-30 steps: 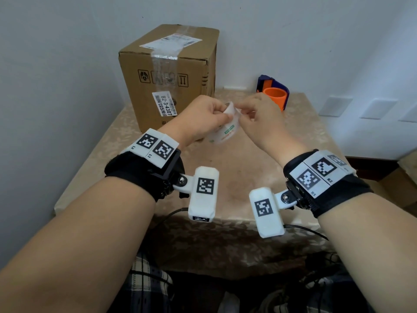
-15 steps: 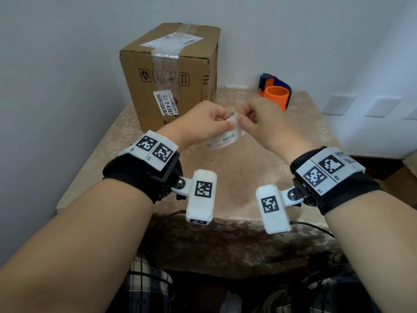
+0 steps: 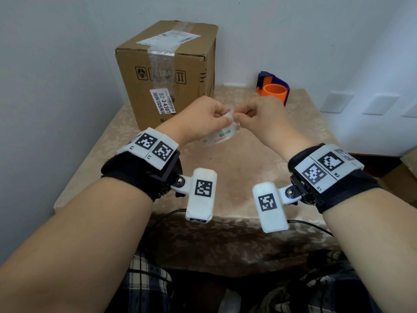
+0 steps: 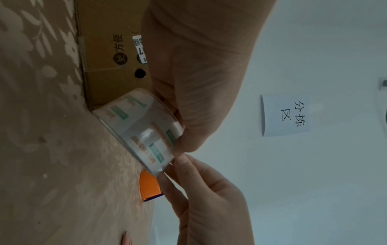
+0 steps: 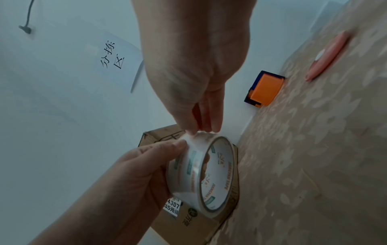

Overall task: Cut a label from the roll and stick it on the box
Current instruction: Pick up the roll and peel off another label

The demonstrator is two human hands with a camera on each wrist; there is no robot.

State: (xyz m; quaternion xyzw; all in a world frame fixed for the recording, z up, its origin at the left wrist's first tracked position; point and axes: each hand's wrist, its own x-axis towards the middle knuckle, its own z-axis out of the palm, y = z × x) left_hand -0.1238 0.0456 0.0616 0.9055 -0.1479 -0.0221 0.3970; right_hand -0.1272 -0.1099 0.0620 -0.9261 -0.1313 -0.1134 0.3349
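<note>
Gripping the roll (image 3: 220,137) above the bench (image 3: 237,168), the left hand (image 3: 200,116) steadies it while the right hand (image 3: 259,116) pinches its loose end. Peeling has begun; next, I judge, comes a steady pull, then a cut. The box (image 3: 167,71) stands at eleven o'clock.

Both forearms bare, no sleeves. Each wrist has a black fabric strap (image 3: 126,168) with a white plate (image 3: 149,146) on top showing 2 square black-and-white markers, printed L1/L2 on the left and R1/R2 on the right plate (image 3: 325,164). A white camera pod (image 3: 202,195) with 1 marker hangs off each on a screwed bracket, thin black cable (image 3: 311,225) trailing. Plaid trousers (image 3: 144,288) below.
</note>
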